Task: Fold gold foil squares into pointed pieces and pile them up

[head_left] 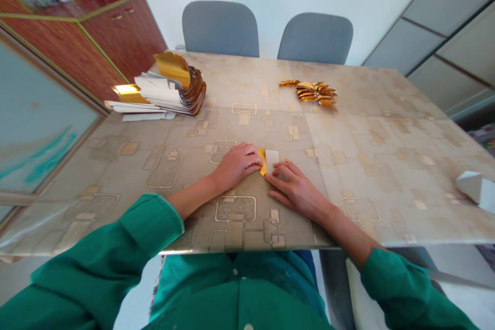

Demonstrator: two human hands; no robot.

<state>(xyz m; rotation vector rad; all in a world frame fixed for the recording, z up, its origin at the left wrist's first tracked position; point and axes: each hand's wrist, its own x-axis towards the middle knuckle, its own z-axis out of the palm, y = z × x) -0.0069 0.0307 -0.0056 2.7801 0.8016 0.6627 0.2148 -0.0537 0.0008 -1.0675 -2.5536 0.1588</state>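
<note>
Gold paper lies folded flat on the tabletop, a white patch showing on its gold face, roughly in the middle of the table's width and well in from the near edge. On my feed it sits squarely between the two hands, touching both.

Left hand comes in from the paper's left, its curled fingertips against the gold edge. Right hand lies just below and to the right, its fingers resting on the white patch and the lower corner. Both hands are down on the tabletop and both are in contact with the paper, but from this angle I can't tell whether they are pinching it or only pressing it flat.

Green sleeves run back from both wrists toward the near edge.

Toward the far left corner stands a stack of white folded sheets with gold ends fanning out. Near the far edge, right of center, lies a small heap of gold pieces, well apart from the hands. A white block sits at the right edge, cut off by the frame. Two grey chairs stand beyond the far edge.
</note>
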